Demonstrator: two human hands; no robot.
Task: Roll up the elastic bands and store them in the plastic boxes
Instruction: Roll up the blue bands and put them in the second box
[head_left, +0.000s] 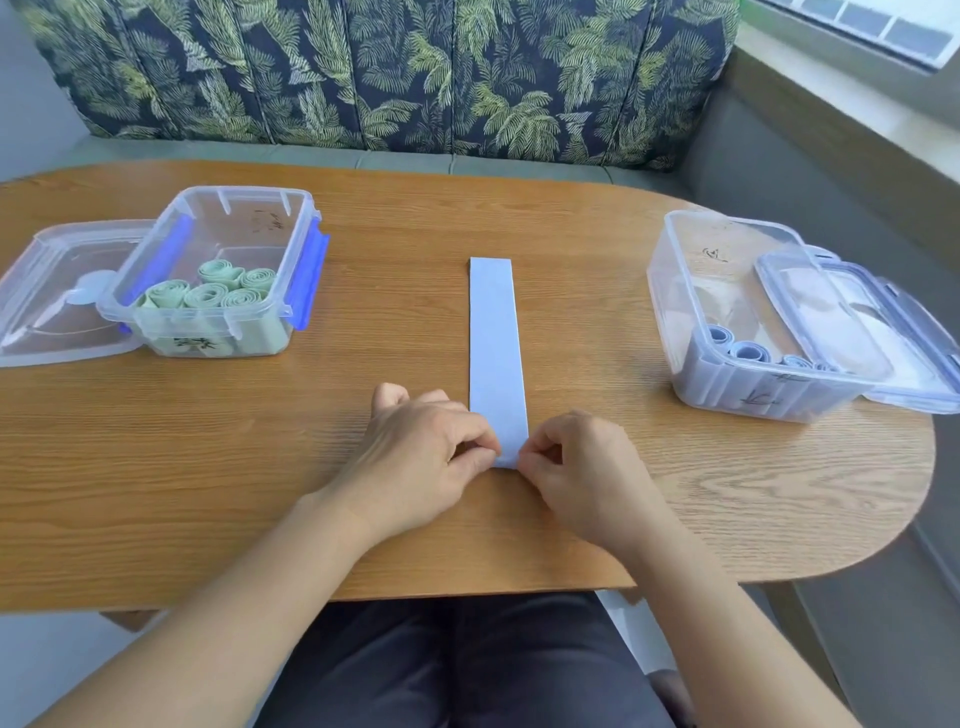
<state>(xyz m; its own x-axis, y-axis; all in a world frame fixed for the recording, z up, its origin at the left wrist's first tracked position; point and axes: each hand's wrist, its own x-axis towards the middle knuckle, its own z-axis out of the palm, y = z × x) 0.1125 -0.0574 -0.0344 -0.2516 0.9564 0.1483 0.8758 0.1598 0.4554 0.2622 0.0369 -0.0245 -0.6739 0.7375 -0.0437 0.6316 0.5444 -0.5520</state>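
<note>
Since the blue elastic band (496, 353) lies flat and limp down the middle of the tabletop (156, 467), it is probably light, thin, soft and somewhat stretchy. The best hold looks like its near end, where a tight first fold could start the roll. The left hand (421, 457) pinches that end's left corner and the right hand (582, 473) pinches its right corner, fingers curled narrow. One band is unrolled. There are two clear plastic boxes, well apart. The left box (249, 218) holds five green rolls (206, 297), with its lid (47, 296) just beside it. The right box (696, 249) shows at least three blue rolls (745, 351); its own lid (857, 332), resting partly across it, may hide more.
</note>
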